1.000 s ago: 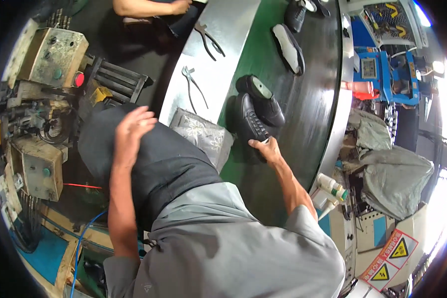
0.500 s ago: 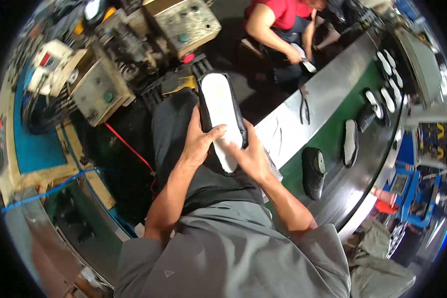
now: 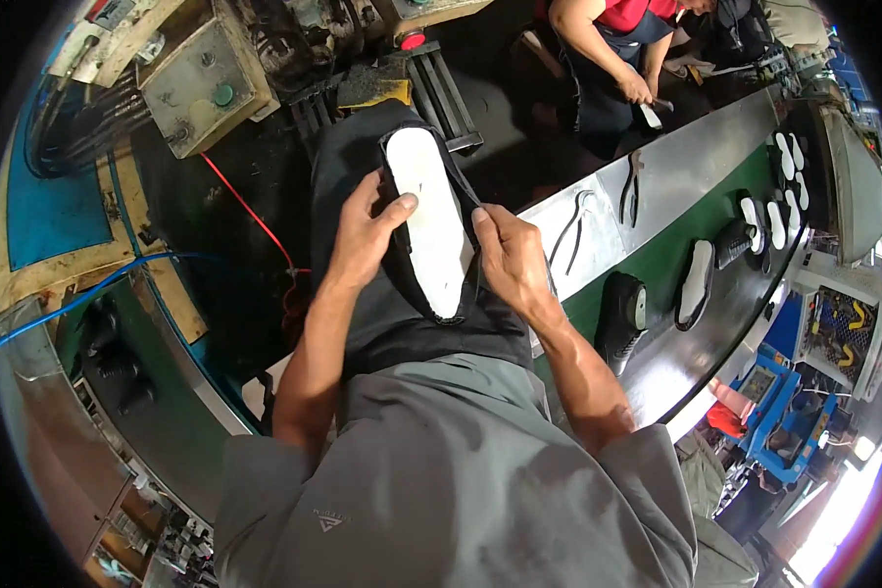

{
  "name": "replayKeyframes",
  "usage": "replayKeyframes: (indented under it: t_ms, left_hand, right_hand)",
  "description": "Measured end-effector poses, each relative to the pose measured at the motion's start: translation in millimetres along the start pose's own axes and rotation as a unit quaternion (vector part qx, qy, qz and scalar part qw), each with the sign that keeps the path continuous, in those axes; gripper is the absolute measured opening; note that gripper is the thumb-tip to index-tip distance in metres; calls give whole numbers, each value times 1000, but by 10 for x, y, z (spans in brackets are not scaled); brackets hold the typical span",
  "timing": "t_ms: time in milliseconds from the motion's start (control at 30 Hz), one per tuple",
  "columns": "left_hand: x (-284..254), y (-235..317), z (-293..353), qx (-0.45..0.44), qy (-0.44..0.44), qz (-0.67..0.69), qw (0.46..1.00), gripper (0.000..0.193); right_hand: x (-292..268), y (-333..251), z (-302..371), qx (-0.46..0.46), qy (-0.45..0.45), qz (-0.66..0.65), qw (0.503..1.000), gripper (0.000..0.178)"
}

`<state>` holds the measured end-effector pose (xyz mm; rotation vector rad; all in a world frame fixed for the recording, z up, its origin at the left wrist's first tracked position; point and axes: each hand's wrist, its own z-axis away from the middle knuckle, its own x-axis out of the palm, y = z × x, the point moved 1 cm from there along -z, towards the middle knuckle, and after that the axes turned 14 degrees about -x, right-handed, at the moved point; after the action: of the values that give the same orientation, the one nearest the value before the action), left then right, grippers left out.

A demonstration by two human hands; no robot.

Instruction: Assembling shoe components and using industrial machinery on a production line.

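Note:
A black shoe upper [image 3: 400,279] lies bottom up above my lap, with a long white insole [image 3: 431,220] filling its underside. My left hand [image 3: 363,235] grips its left side, the thumb pressing on the white surface and the fingers round the outside. On the other side, my right hand [image 3: 514,257] pinches the black edge between thumb and fingers. That edge stands away from the insole as a thin strip, leaving a dark gap.
Two pairs of pliers [image 3: 570,231] [image 3: 631,188] lie on the metal ledge at my right. Beyond it, a green conveyor belt [image 3: 671,257] carries black shoes [image 3: 621,318] and white-soled pieces [image 3: 695,284]. A co-worker [image 3: 612,59] handles a piece at the far right. Machine boxes [image 3: 206,88] stand far left.
My right hand has left the white insole and now pinches the shoe's right edge, drawing it outward. My left hand still holds the left side. The view has shifted.

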<state>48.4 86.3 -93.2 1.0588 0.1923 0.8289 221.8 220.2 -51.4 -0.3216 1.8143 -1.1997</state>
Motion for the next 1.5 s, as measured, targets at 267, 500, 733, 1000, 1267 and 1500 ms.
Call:
replayKeyframes:
  t_ms: [267,500,733,1000,1267,1500]
  left_hand:
    - [-333,121,-167,-108,-42,-80,990,62]
    - [-79,394,-264,-86,-31,-98,991,48]
    - [-255,269,-693,-40,-13,-358,933,30]
    - [-16,418,-221,-180,-98,-168,964,69]
    - [-181,205,-112,-213,-177,-77,958,85]
    - [-326,234,-374,-21,-102,-80,991,89]
  right_hand:
    - [-112,145,62,49,-13,-22,998,34]
    - [-139,16,-12,28,-21,-7,999,29]
    - [-139,30,-42,16,-33,2,999,26]
    - [-128,78,-86,11,-17,-4,1000,24]
    - [-152,317,-32,78,-17,-48,996,33]
    - [-234,189,-33,72,-74,-27,994,31]
